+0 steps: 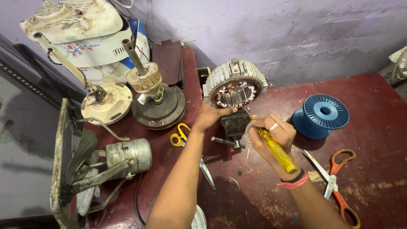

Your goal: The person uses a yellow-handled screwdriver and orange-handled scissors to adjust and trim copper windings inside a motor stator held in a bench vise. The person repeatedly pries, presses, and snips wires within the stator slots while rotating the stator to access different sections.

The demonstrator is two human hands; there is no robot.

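A round motor stator [235, 87] with copper windings and a ribbed grey metal shell stands clamped upright in a small dark bench vise [234, 124]. My left hand [210, 116] rests against the stator's lower left edge, steadying it. My right hand [273, 135] grips a screwdriver with a yellow handle [277, 151], whose metal tip points up at the stator's lower rim.
On the dark red table lie yellow-handled scissors [181, 135], orange-handled scissors [339, 178] and a blue empty spool [322, 115]. Ceiling fan motors [155, 98] and a small fan with a motor [123, 157] crowd the left side. A purple wall stands behind.
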